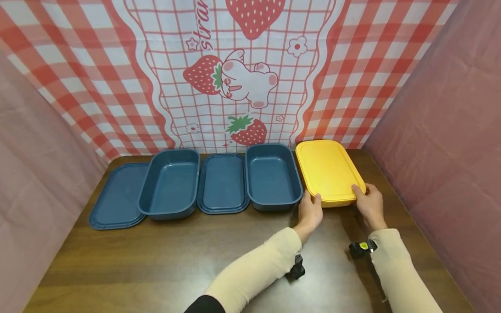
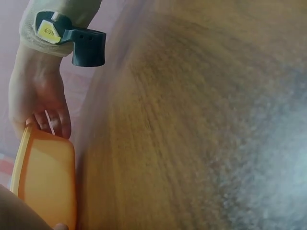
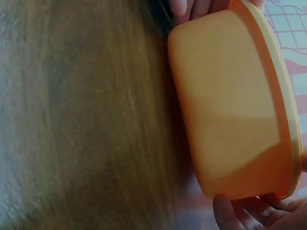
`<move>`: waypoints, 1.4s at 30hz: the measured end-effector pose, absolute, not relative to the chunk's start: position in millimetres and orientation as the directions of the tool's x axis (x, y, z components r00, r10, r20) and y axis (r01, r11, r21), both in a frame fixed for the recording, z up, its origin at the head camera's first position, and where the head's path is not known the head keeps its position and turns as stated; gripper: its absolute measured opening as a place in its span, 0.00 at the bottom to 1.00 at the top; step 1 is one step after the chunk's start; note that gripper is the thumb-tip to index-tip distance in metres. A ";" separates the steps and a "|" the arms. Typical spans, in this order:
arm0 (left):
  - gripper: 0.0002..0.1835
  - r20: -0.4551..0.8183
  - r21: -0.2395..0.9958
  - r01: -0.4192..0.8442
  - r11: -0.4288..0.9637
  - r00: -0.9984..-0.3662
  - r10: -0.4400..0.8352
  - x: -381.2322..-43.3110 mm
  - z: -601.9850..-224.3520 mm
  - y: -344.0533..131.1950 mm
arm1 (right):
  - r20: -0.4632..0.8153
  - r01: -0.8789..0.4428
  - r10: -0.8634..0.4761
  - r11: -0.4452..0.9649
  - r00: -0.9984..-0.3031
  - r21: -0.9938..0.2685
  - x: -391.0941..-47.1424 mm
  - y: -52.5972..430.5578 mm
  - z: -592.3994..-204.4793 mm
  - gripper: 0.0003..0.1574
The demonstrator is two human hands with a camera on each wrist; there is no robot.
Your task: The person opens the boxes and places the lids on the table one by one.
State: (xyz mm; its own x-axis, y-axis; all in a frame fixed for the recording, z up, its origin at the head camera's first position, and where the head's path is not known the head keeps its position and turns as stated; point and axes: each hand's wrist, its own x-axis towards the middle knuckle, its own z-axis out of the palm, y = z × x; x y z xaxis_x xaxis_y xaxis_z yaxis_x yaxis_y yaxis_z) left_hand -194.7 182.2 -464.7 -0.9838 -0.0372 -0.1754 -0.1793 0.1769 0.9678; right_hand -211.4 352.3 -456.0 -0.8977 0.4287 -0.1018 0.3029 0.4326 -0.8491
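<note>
A yellow lidded food container point(image 1: 330, 169) is at the right end of the row, its lid on. My left hand point(image 1: 311, 213) grips its front left corner, thumb up at the lid's edge. At the front right corner my right hand point(image 1: 369, 205) holds it, with the thumb on top of the lid and fingers down the side. In the right wrist view, the container's orange-yellow side wall point(image 3: 230, 105) shows between fingers of both hands. The left wrist view shows the right hand's fingers curled against the container's far end point(image 2: 48, 177).
Left of the yellow container stands an open blue container point(image 1: 273, 180), then a blue lid point(image 1: 223, 184), another open blue container point(image 1: 170, 187) and a second blue lid point(image 1: 117, 195) partly behind it. All rest along the back of the wooden table point(image 1: 156, 261), before a strawberry-print cloth point(image 1: 242, 126).
</note>
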 end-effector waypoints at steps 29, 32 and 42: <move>0.29 -0.198 0.958 -0.194 0.212 -0.980 -0.001 -175.4 -462.6 163.5 | -0.122 0.291 0.454 0.325 -0.883 -0.900 -192.2 340.0 -457.6 0.37; 0.29 -0.198 0.957 -0.192 0.217 -0.980 0.005 -173.9 -463.0 161.9 | -0.126 0.294 0.451 0.324 -0.883 -0.899 -190.2 340.0 -459.5 0.37; 0.29 -0.161 0.954 -0.151 0.260 -0.987 0.015 -171.8 -467.7 158.7 | -0.127 0.291 0.455 0.310 -0.881 -0.905 -186.8 340.8 -462.3 0.35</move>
